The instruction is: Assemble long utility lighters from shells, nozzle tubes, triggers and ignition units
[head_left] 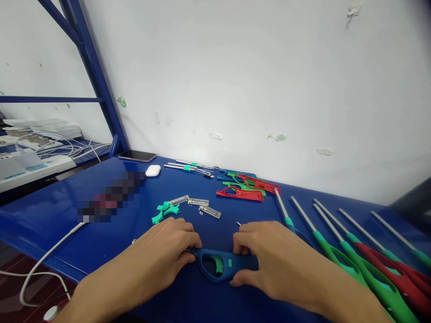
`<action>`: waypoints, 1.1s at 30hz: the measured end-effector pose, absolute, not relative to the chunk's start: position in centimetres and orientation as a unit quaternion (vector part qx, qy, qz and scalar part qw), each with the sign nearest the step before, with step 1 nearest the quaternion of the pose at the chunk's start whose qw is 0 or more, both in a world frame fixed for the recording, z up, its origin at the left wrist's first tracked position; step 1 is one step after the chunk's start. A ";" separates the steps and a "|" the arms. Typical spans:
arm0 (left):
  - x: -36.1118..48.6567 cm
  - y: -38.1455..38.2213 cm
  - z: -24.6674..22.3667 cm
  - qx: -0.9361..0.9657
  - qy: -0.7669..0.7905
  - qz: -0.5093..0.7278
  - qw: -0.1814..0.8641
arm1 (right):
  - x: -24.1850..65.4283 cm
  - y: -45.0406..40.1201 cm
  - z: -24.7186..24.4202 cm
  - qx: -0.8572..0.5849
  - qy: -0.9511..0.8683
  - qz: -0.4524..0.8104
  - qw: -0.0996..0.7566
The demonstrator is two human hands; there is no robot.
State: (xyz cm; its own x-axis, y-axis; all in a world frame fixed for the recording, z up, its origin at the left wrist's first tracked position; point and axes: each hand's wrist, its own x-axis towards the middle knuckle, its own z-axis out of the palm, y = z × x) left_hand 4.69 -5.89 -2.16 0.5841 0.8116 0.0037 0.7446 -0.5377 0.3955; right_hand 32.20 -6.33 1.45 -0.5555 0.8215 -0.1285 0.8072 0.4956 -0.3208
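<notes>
Counter (pixel 208 305) first, blue, backed by a white wall. Row of long-nosed lighters (pixel 400 285) to my right, some cut off by the frame edge, the blue one partly behind my right arm. Blurred-out patch on the left; can't tell what lies there. Both hands grasp one piece: left hand (pixel 168 249) pinches its narrow end, right hand (pixel 266 251) grips its wide end. Blue handle (pixel 232 264) spans between them, near the front, long axis left to right across me; neither hand is nearer. Its wide end is hidden under my right hand; contact with the counter is unclear. Green trigger (pixel 218 265) shows inside the loop. Tiny metal tip (pixel 238 223) just beyond my right fingers, mostly hidden.
</notes>
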 end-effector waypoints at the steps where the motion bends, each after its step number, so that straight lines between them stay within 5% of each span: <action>1: 4.7 -5.9 -2.1 0.873 0.444 0.097 0.178 | 32.2 -6.3 1.4 -0.470 -0.865 0.174 0.021; 33: 4.0 -5.8 -4.2 0.877 0.440 0.098 0.166 | 31.4 -6.3 0.5 -0.490 -0.852 0.184 0.010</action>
